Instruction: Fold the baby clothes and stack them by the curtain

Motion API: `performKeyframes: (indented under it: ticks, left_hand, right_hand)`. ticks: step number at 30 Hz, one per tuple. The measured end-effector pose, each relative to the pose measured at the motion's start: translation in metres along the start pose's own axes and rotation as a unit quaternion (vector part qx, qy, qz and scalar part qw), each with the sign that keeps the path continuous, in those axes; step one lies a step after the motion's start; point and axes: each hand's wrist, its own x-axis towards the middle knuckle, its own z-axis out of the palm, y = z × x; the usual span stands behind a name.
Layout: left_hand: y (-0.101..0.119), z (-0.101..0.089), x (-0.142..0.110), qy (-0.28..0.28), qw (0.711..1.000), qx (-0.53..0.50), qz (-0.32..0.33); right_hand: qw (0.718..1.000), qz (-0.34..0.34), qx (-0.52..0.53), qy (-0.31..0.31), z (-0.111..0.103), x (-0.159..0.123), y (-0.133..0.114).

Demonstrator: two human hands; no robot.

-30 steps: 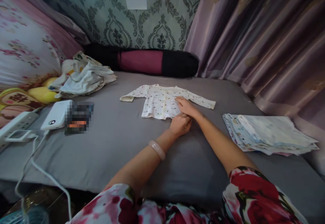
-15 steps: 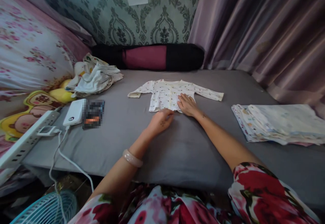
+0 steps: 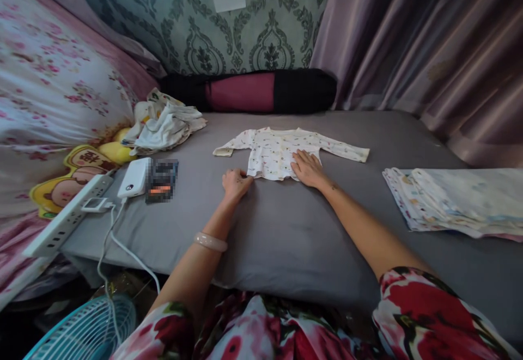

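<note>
Shirt (image 3: 265, 156): lying flat on grey sheet (image 3: 286, 235); likely handling light, limp, offering hem corners for gripping
Left hand (image 3: 236, 184): touching hem corner; whether pinching, cannot tell
Right hand (image 3: 308, 171): resting flat, fingers extending

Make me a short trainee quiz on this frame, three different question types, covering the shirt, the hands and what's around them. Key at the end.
1. Fill in: The person's ____ hand lies flat on the small shirt.
2. True or false: Both sleeves are folded in over the shirt's front.
3. What lies to the right of the shirt?
A. Power strip
B. Fan
C. Stack of folded cloths

Key: 1 right; 2 false; 3 C.
</note>
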Motion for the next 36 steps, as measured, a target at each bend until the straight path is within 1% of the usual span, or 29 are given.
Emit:
performKeyframes:
  ticks: [3,6,10,13,17,20,24,28,31,34,36]
  left_hand:
    - [0.007,0.0,0.004,-0.012,0.997,-0.068,-0.017]
    - [0.013,0.003,0.008,0.002,0.991,-0.129,-0.018]
    - [0.016,0.011,0.014,0.01,0.988,-0.155,-0.004]
    - [0.009,0.015,0.021,0.029,0.991,-0.118,0.055]
    - [-0.01,0.01,0.034,0.075,0.986,-0.057,0.137]
    - [-0.024,0.004,0.04,0.062,0.981,-0.026,0.182]
    - [-0.034,0.001,0.042,0.043,0.97,-0.003,0.238]
    - [-0.038,0.004,0.039,0.03,0.967,0.009,0.254]
    - [-0.038,0.006,0.037,0.041,0.968,0.021,0.247]
    - [-0.036,0.007,0.035,0.078,0.96,0.037,0.266]
    - [-0.033,0.007,0.034,0.101,0.95,0.051,0.293]
  right_hand:
    - [1.0,-0.002,-0.002,-0.005,-0.003,-0.001,-0.002]
    - [1.0,0.003,0.0,-0.015,-0.007,-0.003,-0.003]
    - [1.0,0.012,0.001,-0.026,-0.009,-0.003,-0.005]
    - [0.999,0.011,-0.002,-0.033,-0.01,-0.003,-0.006]
    - [0.999,0.008,-0.008,-0.031,-0.009,-0.003,-0.005]
    - [0.999,0.002,-0.007,-0.041,-0.01,-0.002,-0.002]
    - [0.999,-0.02,-0.003,-0.045,-0.012,-0.004,0.004]
    - [0.998,-0.037,0.003,-0.049,-0.017,-0.009,0.01]
    - [0.998,-0.031,0.008,-0.051,-0.021,-0.012,0.008]
    - [0.998,-0.034,0.03,-0.039,-0.027,-0.016,-0.006]
    - [0.996,-0.065,0.061,-0.015,-0.031,-0.021,-0.02]
